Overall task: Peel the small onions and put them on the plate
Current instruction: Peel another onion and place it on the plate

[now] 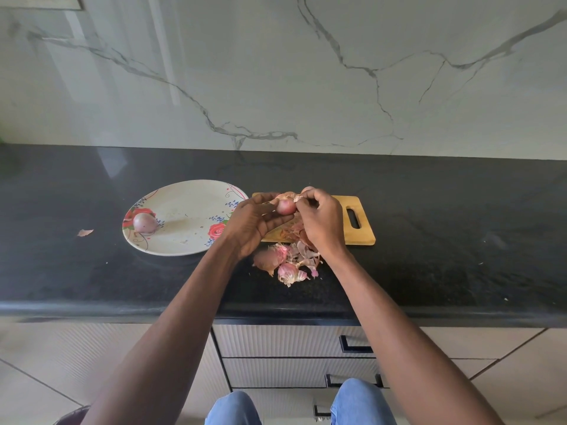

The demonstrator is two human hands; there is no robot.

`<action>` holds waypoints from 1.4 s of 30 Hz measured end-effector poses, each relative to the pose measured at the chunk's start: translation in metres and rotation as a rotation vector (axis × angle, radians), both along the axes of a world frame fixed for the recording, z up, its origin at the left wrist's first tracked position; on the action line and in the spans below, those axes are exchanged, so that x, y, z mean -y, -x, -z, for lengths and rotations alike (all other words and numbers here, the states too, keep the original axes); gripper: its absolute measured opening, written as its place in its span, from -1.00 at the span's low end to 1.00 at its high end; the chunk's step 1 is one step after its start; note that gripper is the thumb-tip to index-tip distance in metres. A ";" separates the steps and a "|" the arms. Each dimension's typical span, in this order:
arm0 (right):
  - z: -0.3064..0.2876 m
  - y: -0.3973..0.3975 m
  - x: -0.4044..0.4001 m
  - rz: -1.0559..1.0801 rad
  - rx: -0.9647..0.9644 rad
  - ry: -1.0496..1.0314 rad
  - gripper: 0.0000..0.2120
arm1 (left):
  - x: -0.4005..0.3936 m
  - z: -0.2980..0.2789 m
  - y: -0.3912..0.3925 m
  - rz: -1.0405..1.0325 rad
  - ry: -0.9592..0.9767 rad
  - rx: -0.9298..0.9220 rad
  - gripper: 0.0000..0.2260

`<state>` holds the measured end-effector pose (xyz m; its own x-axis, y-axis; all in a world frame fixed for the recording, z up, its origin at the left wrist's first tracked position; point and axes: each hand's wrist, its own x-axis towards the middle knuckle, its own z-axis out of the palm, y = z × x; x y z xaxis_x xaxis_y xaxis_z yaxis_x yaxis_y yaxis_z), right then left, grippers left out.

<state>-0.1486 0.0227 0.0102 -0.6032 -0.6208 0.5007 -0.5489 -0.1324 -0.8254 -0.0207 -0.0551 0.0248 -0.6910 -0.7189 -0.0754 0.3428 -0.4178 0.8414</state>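
The left hand [251,223] holds a small onion [285,206] in its curled fingers, just above the wooden cutting board [359,231]. The right hand [322,222] pinches a bit of dry skin [298,197] at the top of that onion, with its fingers close together. A pile of peels [287,262] lies on the black counter [429,240], right in front of the board. To the left of the board sits a flowered plate [184,216] with one peeled onion [144,223] on it.
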 end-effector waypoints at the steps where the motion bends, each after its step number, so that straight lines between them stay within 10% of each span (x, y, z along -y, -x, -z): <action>1: -0.001 0.000 -0.001 -0.017 0.048 -0.005 -0.91 | 0.000 -0.001 0.000 0.000 -0.018 -0.006 -0.83; 19: -0.007 0.003 -0.002 -0.207 0.389 -0.021 -0.69 | 0.008 0.000 -0.005 -0.120 -0.161 -0.117 -0.80; 27: 0.003 0.003 0.000 -0.071 -0.077 -0.101 -0.85 | 0.008 0.000 -0.004 -0.101 -0.058 -0.040 -0.77; 42: 0.007 0.001 0.003 -0.115 -0.296 -0.017 -0.86 | 0.009 0.003 -0.003 -0.103 -0.009 0.082 -0.78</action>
